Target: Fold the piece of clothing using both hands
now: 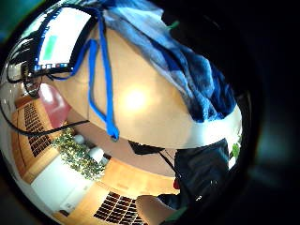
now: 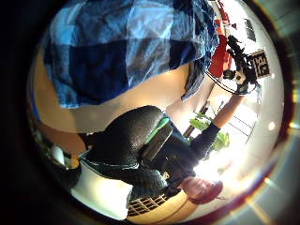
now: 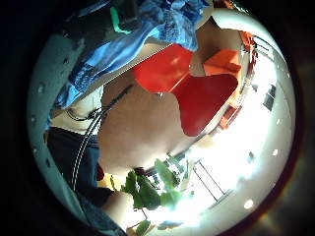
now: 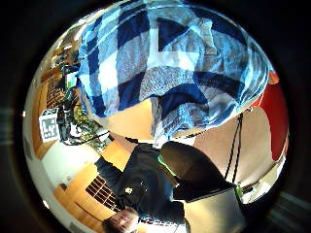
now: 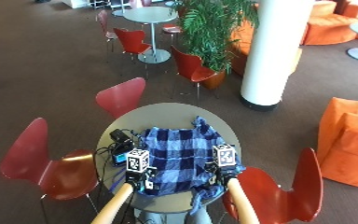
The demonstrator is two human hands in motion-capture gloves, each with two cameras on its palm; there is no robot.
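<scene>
- A blue-and-white checked garment (image 5: 182, 156) lies spread across the round tabletop (image 5: 167, 114), one edge spilling over the near rim toward the person.
- The left hand (image 5: 143, 179) sits at the near left corner of the cloth, the right hand (image 5: 222, 176) at the near right corner; both are on the fabric's edge.
- Whether either grip has closed on the cloth cannot be told: marker blocks cover the fingers from above, and no fingers show in the palm views.
- Seen from the left thumb side, the checked fabric (image 2: 126, 47) hangs over the tabletop edge; the right thumb side shows it rumpled (image 4: 175, 73).
- A dark device with cables (image 5: 122, 140) rests on the tabletop just beside the garment's left edge, with a blue strap (image 1: 105, 89) trailing nearby.
- Red chairs (image 5: 120, 95) ring the tabletop.
</scene>
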